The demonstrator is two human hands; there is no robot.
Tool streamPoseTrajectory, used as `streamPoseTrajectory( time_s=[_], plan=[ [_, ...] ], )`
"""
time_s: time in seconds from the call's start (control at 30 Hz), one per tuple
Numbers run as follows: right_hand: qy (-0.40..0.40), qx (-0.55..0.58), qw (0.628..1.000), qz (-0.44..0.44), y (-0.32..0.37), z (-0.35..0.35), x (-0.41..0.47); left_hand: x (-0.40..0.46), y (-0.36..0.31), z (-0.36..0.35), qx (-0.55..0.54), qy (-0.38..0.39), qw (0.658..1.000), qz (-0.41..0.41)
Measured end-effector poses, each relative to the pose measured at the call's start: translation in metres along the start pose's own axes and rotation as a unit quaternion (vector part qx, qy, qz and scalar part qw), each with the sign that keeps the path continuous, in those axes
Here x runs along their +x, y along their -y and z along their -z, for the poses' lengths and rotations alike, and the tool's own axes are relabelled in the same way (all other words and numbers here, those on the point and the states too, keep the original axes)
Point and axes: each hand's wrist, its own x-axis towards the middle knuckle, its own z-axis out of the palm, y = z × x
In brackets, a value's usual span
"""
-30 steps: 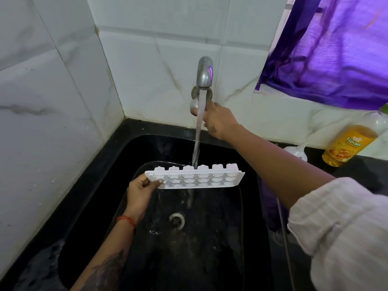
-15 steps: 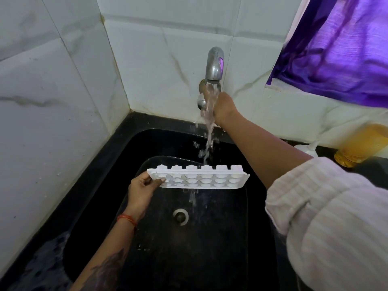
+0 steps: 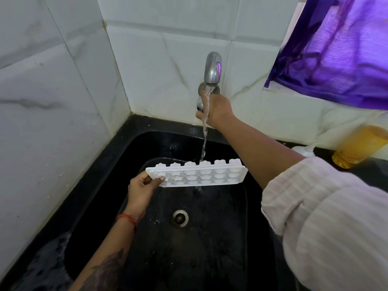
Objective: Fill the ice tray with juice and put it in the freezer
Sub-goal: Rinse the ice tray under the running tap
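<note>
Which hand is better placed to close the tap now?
The right hand: it already grips the tap handle. The left hand is busy holding the ice tray under the water.

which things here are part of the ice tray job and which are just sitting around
In use: white plastic ice tray, metal wall tap, left hand, right hand, black sink.
Lying about: yellow-liquid bottle, purple curtain, white pump bottle.

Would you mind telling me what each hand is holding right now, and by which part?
The left hand pinches the ice tray by its left end. The right hand grips the tap's handle below the spout.
</note>
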Motion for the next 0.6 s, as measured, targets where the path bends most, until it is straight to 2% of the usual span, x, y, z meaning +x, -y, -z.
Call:
streamPoseTrajectory(
  time_s=[0.1,0.17,0.27,0.37,0.43,0.53,0.57,0.6],
  plan=[
    [-0.023,0.028,0.999,0.003,-0.001,-0.003,-0.003,-0.001,-0.001,0.001,0.005,-0.002,1.0,-0.003],
    [-0.006,0.105,0.994,-0.028,-0.006,0.0,-0.006,-0.003,-0.002,0.003,0.008,-0.003,1.0,-0.004],
    [0.071,0.231,0.966,-0.087,-0.027,0.01,-0.017,-0.006,-0.005,0.003,0.011,-0.003,1.0,-0.007],
    [0.251,0.34,0.897,-0.129,-0.051,0.02,-0.059,-0.009,-0.007,0.004,0.01,-0.004,1.0,-0.004],
    [0.32,0.422,0.838,-0.134,-0.068,0.019,-0.101,-0.011,-0.008,0.004,0.006,0.0,1.0,-0.001],
    [0.316,0.526,0.779,-0.129,-0.084,0.008,-0.168,-0.016,-0.009,0.001,-0.006,-0.001,1.0,0.012],
    [0.301,0.545,0.774,-0.115,-0.084,0.004,-0.188,-0.019,-0.009,0.0,-0.006,0.001,1.0,0.013],
    [0.281,0.544,0.784,-0.102,-0.082,0.0,-0.204,-0.022,-0.009,-0.002,-0.004,0.005,1.0,0.014]
  ],
)
